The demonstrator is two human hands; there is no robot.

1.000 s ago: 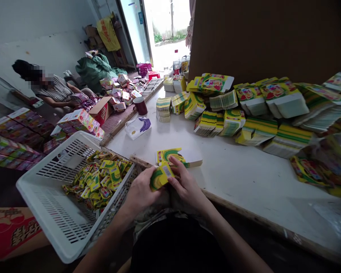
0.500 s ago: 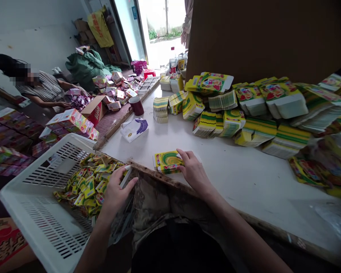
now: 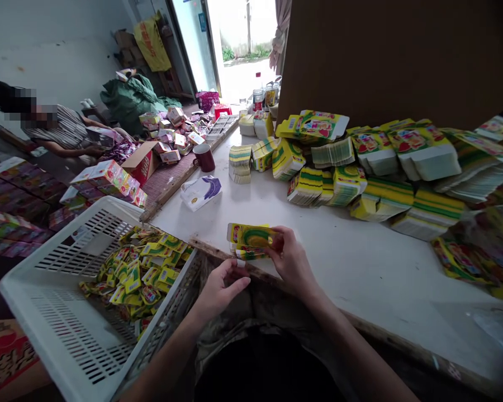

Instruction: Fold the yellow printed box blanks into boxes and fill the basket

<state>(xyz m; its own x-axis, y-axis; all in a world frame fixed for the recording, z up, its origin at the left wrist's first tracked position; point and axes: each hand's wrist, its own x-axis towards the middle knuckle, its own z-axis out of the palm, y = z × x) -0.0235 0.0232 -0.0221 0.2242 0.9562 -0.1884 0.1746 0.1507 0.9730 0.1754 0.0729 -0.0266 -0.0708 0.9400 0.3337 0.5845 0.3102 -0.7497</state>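
Head view: worker's R hand (image 3: 291,259) is pinching a flat-looking yellow-green carton blank (image 3: 249,235), right of the white slotted crate (image 3: 62,304) & just above like blanks (image 3: 251,254) on the white tabletop (image 3: 381,257). L hand (image 3: 217,291) is hovering just beside the crate, thumb & index apart, apparently holding nothing, w/ a white wrap (image 3: 240,262) on the index tip. Progress, as I'm judging it: this blank isn't looking folded yet. Inside the crate a heap of small yellow packets (image 3: 138,273) is lying, prob. the finished pcs. Lots left tho: more carton stacks (image 3: 308,187) are sitting well right of the crate, prob. unworked.
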